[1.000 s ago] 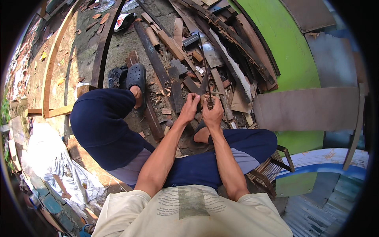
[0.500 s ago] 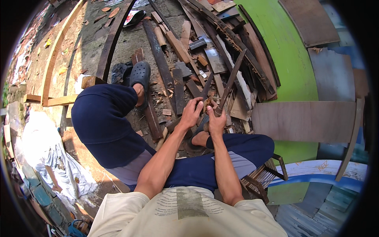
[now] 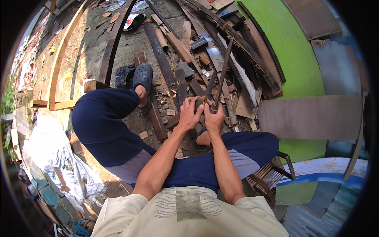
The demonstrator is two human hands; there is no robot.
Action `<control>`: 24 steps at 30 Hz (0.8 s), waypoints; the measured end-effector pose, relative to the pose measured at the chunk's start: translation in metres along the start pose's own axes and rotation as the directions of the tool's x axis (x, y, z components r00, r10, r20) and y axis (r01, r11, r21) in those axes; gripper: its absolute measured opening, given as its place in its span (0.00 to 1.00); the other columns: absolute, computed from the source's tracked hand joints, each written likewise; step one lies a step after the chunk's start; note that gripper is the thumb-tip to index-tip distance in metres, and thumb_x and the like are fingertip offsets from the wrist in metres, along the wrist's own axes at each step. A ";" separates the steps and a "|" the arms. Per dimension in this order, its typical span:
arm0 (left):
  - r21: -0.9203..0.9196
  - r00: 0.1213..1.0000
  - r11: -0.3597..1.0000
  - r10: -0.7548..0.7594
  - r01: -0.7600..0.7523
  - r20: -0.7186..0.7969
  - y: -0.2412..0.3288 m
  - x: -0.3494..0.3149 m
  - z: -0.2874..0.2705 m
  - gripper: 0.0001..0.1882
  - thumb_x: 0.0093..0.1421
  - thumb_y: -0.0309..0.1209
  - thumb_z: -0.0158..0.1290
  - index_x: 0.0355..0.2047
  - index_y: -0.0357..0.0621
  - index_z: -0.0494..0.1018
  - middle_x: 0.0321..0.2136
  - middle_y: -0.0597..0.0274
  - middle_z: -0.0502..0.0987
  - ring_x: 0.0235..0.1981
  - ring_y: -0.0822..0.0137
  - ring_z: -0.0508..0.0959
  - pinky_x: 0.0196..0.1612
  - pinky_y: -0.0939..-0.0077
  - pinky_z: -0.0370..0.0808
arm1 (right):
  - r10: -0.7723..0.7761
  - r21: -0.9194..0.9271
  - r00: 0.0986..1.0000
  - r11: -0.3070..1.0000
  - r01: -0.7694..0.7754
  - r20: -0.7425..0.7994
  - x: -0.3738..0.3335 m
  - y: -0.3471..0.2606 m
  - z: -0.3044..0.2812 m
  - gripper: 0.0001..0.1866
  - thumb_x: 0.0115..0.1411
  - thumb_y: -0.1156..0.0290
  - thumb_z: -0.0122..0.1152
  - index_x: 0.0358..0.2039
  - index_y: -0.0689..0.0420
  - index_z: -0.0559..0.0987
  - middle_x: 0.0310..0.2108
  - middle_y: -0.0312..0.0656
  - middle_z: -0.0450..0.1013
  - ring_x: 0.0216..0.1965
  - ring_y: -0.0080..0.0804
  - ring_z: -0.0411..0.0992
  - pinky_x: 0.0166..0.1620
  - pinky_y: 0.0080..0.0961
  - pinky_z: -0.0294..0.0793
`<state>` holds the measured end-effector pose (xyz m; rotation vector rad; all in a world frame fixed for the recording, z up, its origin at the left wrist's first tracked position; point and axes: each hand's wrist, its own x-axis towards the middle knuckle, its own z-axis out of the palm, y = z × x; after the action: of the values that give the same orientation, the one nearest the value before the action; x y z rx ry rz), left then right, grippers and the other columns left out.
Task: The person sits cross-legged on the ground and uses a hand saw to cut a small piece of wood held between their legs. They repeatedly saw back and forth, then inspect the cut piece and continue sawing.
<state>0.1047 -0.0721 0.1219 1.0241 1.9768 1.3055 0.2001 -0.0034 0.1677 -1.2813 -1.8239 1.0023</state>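
My right hand (image 3: 213, 117) is closed around the rounded brown handle (image 3: 214, 106) of a long, dark, narrow blade (image 3: 224, 75). The blade points away from me and leans slightly right. Beside it, my left hand (image 3: 190, 113) grips a small brown piece (image 3: 201, 103) with a rough yellowish end, its thumb close to my right thumb. What exactly this piece is, I cannot make out. A second, shorter dark pointed blade (image 3: 211, 85) shows just beyond the hands; whether it is attached to the piece is hidden by my fingers.
Wood scraps and planks (image 3: 181, 47) cover the ground ahead, with a heap of long dark boards (image 3: 248, 47) on the right. A green panel (image 3: 296, 59) and a brown board (image 3: 310, 117) lie farther right. White cloth (image 3: 59, 158) is at left, a slatted wooden stool (image 3: 268, 175) near my right knee.
The long blade has swung to the left and stands more upright in the view. My right hand has turned with it, while my left hand stays at the brown piece.
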 end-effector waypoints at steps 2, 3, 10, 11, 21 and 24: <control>-0.002 1.000 1.000 0.019 -0.019 -0.014 0.000 0.000 0.002 0.28 0.68 0.51 0.47 0.59 0.44 0.68 0.53 0.49 0.69 0.57 0.50 0.69 0.59 0.56 0.62 | -0.021 -0.033 1.000 0.999 0.022 0.006 0.000 0.000 -0.002 0.13 0.59 0.68 0.66 0.43 0.61 0.81 0.37 0.48 0.83 0.39 0.44 0.82 0.41 0.37 0.78; 0.002 0.999 0.999 0.043 -0.043 -0.032 0.000 0.001 0.003 0.27 0.68 0.50 0.47 0.58 0.43 0.69 0.52 0.49 0.70 0.56 0.50 0.71 0.58 0.57 0.64 | -0.032 -0.050 0.999 0.998 0.033 0.008 0.001 0.000 -0.003 0.13 0.59 0.68 0.66 0.43 0.61 0.81 0.37 0.48 0.83 0.39 0.45 0.82 0.41 0.37 0.78; -0.448 0.987 0.880 -0.156 0.158 0.042 0.007 0.018 0.005 0.17 0.70 0.37 0.45 0.48 0.36 0.74 0.40 0.57 0.79 0.41 0.67 0.77 0.49 0.72 0.72 | 0.031 -0.011 0.998 0.999 -0.030 0.047 -0.006 0.003 -0.008 0.12 0.61 0.69 0.63 0.42 0.61 0.80 0.37 0.48 0.83 0.39 0.44 0.82 0.41 0.36 0.79; -0.531 0.974 0.818 -0.207 0.223 0.091 0.006 0.020 0.005 0.17 0.70 0.36 0.45 0.47 0.36 0.75 0.40 0.59 0.79 0.41 0.70 0.76 0.48 0.73 0.72 | 0.013 0.003 0.999 1.000 -0.013 0.041 -0.006 0.004 -0.007 0.11 0.61 0.70 0.63 0.42 0.62 0.79 0.37 0.48 0.83 0.39 0.43 0.83 0.41 0.35 0.79; -0.387 0.999 0.921 -0.052 0.042 -0.016 0.012 0.015 0.004 0.14 0.62 0.31 0.56 0.46 0.39 0.78 0.39 0.54 0.82 0.42 0.63 0.81 0.48 0.70 0.75 | 0.055 0.192 0.997 0.979 -0.064 0.053 -0.005 0.018 -0.008 0.10 0.62 0.72 0.63 0.41 0.63 0.78 0.37 0.46 0.82 0.37 0.33 0.81 0.42 0.30 0.78; -0.266 1.000 0.964 0.007 -0.014 -0.028 0.025 0.017 -0.006 0.12 0.63 0.28 0.59 0.45 0.38 0.79 0.40 0.58 0.82 0.44 0.68 0.81 0.48 0.72 0.76 | 0.065 0.199 0.997 0.977 -0.072 0.039 -0.003 0.023 -0.007 0.10 0.62 0.71 0.64 0.41 0.62 0.78 0.37 0.44 0.82 0.37 0.32 0.81 0.43 0.30 0.77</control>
<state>0.0981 -0.0551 0.1469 0.8914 1.7556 1.5491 0.2175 -0.0001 0.1503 -1.2175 -1.6642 1.2183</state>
